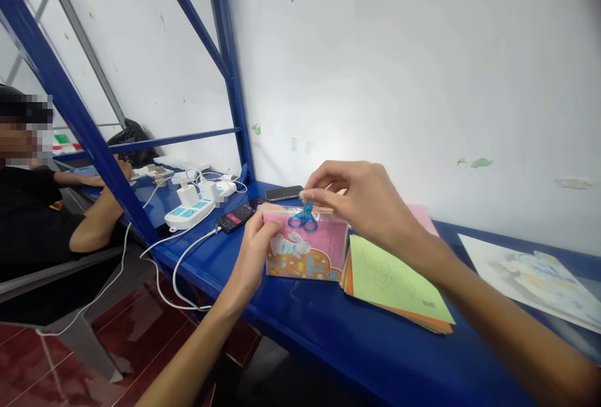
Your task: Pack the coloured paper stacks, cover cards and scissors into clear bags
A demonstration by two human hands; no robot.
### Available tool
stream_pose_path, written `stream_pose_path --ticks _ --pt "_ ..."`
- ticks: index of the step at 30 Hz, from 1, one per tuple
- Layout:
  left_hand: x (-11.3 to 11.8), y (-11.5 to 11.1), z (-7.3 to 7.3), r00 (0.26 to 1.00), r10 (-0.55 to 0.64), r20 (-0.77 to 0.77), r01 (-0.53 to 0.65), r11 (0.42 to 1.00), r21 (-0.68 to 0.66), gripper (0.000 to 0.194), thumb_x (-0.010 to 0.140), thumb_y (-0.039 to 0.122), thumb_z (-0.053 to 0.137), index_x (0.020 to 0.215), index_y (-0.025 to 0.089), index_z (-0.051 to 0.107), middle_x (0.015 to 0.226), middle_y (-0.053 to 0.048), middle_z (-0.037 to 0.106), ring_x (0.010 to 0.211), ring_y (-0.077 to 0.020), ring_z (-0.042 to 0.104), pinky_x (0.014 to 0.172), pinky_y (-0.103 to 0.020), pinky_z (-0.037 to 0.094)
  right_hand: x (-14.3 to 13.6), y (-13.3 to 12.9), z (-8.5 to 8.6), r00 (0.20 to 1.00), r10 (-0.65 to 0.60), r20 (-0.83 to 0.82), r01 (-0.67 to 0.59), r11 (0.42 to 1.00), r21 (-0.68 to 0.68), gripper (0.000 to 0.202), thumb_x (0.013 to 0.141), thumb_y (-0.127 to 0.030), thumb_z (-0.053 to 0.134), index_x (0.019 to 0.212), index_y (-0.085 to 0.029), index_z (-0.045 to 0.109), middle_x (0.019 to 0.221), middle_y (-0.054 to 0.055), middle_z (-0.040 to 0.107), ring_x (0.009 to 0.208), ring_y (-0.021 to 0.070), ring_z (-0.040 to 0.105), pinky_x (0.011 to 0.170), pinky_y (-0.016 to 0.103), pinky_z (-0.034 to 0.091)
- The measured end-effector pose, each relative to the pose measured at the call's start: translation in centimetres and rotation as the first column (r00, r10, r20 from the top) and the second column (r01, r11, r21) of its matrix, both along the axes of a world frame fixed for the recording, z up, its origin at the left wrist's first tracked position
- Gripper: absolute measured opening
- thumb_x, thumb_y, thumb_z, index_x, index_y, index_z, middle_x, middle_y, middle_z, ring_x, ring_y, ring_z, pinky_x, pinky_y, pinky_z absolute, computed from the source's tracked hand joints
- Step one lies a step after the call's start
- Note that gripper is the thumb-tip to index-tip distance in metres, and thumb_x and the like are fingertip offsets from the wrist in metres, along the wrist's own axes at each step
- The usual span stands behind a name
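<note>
A pink and orange packet (307, 257) with a rabbit picture and a clear plastic upper part stands upright on the blue table. My left hand (257, 241) grips its left edge, thumb on the front. At the top edge, small blue scissors (303, 221) hang with their finger loops downward. My right hand (354, 191) pinches their upper end between thumb and fingertips. Whether the scissors are inside the clear plastic or in front of it, I cannot tell. Right of the packet lies a stack of coloured paper (394, 275), its green top sheet bearing a faint drawing.
Behind my left hand lie a lit phone (241, 214) on a cable and a dark phone (284, 193). A white power strip (190, 213) with plugs sits farther left, beside a blue metal post (89, 106). A painted sheet (535, 275) lies right. Another person (28, 219) sits left.
</note>
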State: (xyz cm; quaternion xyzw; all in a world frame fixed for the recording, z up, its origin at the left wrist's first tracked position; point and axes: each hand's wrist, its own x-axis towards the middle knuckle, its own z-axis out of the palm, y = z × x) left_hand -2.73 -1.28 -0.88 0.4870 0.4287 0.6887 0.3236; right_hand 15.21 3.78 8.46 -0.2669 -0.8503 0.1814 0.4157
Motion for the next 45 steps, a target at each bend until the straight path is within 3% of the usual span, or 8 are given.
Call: stream_pose_path --ticks 10,17,24,27,30,33,39,45 --pt "0.2 0.0 0.1 1.0 0.012 0.018 -0.012 1.0 -0.016 0.011 0.081 0.025 0.061 0.086 0.019 0.069 0.082 0.001 0.065 0.078 -0.019 0.058 0.074 -0.028 0.044 1.2 -0.2 1.1 1.0 -0.029 -0.002 0.028 0.995 -0.096 0.007 0.085 -0.028 0.079 0.082 -0.021 0.078 0.076 0.001 0.075 0.066 0.0144 0.067 0.062 0.03 0.049" --pt "0.1 0.0 -0.2 1.0 0.017 0.008 -0.017 1.0 -0.003 0.008 0.083 0.026 0.062 0.085 0.02 0.068 0.083 0.002 0.063 0.082 -0.0189 0.058 0.076 -0.027 0.044 0.7 0.3 -0.3 0.974 0.164 0.157 -0.141 0.979 -0.147 0.011 0.087 -0.031 0.077 0.08 -0.023 0.078 0.072 0.0 0.075 0.067 0.0153 0.069 0.063 0.03 0.049" --pt "0.2 0.1 -0.1 0.998 0.005 0.057 -0.004 1.0 -0.026 0.015 0.084 0.032 0.062 0.089 0.02 0.069 0.089 -0.001 0.068 0.086 -0.0208 0.062 0.077 -0.029 0.047 0.8 -0.3 0.2 0.957 -0.008 0.289 -0.019 0.996 0.088 0.02 0.093 -0.042 0.068 0.087 -0.026 0.079 0.091 0.001 0.079 0.081 0.0205 0.07 0.068 0.033 0.046" --pt "0.1 0.2 -0.1 0.998 -0.01 0.062 0.011 1.0 -0.009 0.017 0.079 0.027 0.059 0.091 0.019 0.069 0.093 -0.001 0.071 0.086 -0.0214 0.063 0.077 -0.029 0.049 1.9 0.7 0.4 0.925 -0.107 0.365 0.045 0.984 0.174 0.027 0.088 -0.049 0.071 0.105 -0.028 0.076 0.103 0.002 0.078 0.091 0.0256 0.069 0.07 0.035 0.045" --pt "0.0 0.3 -0.1 0.999 -0.017 0.029 0.018 1.0 -0.016 0.019 0.073 0.021 0.063 0.091 0.019 0.069 0.088 0.0 0.072 0.081 -0.0199 0.064 0.072 -0.027 0.049 2.7 2.3 -0.5 0.86 -0.042 0.508 -0.034 0.99 0.139 0.048 0.083 -0.047 0.077 0.125 -0.028 0.068 0.118 0.005 0.075 0.102 0.0279 0.067 0.073 0.035 0.046" --pt "-0.4 0.5 0.1 1.0 -0.019 -0.009 0.018 0.999 -0.048 0.022 0.073 0.021 0.074 0.094 0.018 0.07 0.084 0.0 0.072 0.077 -0.019 0.065 0.069 -0.026 0.049 3.0 3.6 -1.5 0.802 0.026 0.597 -0.061 0.997 0.039 0.029 0.088 -0.041 0.072 0.112 -0.024 0.072 0.105 0.006 0.076 0.089 0.0251 0.068 0.067 0.033 0.044" --pt "-2.1 0.9 0.7 0.996 -0.053 -0.068 0.05 0.998 -0.042 0.027 0.076 0.035 0.082 0.094 0.019 0.07 0.09 -0.002 0.073 0.084 -0.0198 0.067 0.077 -0.028 0.052 3.1 4.5 -1.7 0.877 0.167 0.451 -0.156 0.986 -0.063 0.025 0.093 -0.046 0.066 0.094 -0.021 0.071 0.086 0.003 0.072 0.073 0.0189 0.062 0.063 0.031 0.04" --pt "-2.8 1.3 0.6 0.993 -0.037 -0.115 0.033 0.999 -0.044 0.025 0.072 0.033 0.085 0.087 0.018 0.073 0.091 -0.003 0.073 0.089 -0.0202 0.067 0.079 -0.026 0.051 2.8 5.3 -2.6 0.912 0.147 0.384 -0.139 0.989 -0.048 0.024 0.091 -0.04 0.07 0.106 -0.023 0.066 0.093 0.003 0.073 0.077 0.0178 0.063 0.066 0.03 0.043"
